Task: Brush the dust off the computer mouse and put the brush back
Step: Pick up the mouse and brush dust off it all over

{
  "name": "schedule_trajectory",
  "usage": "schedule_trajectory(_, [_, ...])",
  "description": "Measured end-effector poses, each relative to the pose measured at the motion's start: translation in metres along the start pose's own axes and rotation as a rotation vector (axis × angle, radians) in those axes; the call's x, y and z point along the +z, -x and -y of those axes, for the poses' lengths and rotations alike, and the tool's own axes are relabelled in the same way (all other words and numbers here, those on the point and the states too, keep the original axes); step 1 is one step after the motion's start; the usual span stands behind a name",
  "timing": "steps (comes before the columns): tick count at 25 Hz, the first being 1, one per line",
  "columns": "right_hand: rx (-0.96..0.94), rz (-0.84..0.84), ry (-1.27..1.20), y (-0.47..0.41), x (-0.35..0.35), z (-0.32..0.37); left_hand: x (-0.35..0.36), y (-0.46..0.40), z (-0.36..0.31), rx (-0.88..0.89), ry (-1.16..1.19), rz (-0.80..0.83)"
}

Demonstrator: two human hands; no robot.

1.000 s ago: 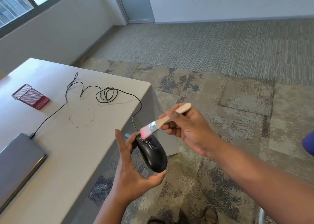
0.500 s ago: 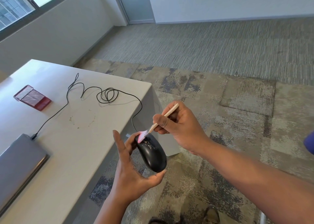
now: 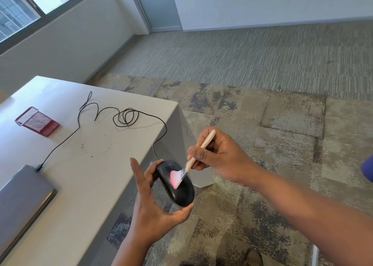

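Left hand (image 3: 153,203) has the black computer mouse (image 3: 175,183) pinched end to end between thumb and fingertips, held in the air just off the right edge of the bench (image 3: 84,177). Right hand (image 3: 220,156) grip is closed around the wooden brush (image 3: 193,158), pink bristles pressed flat on the mouse's top. Mouse cable (image 3: 121,117) runs back across the bench to the laptop (image 3: 22,197), red mesh holder (image 3: 37,121) at far left.

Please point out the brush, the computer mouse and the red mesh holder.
brush (image 3: 201,146), head view, wooden handle.
computer mouse (image 3: 181,193), head view, black back.
red mesh holder (image 3: 37,121), head view, mesh side.
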State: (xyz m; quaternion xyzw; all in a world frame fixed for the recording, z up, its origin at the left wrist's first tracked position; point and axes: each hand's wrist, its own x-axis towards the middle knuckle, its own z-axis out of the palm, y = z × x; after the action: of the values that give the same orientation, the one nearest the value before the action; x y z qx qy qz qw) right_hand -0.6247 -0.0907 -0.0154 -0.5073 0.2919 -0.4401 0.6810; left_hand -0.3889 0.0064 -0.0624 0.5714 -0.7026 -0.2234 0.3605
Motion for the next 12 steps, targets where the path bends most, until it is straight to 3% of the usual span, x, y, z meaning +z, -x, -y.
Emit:
schedule_trajectory(7, [0.031, 0.04, 0.067, 0.003, -0.028, -0.001, -0.002, 0.0, 0.0, 0.016, 0.016, 0.002])
schedule_trajectory(12, [0.076, 0.007, 0.271, 0.006, -0.041, -0.014, -0.002, -0.003, -0.002, 0.017, 0.017, 0.008])
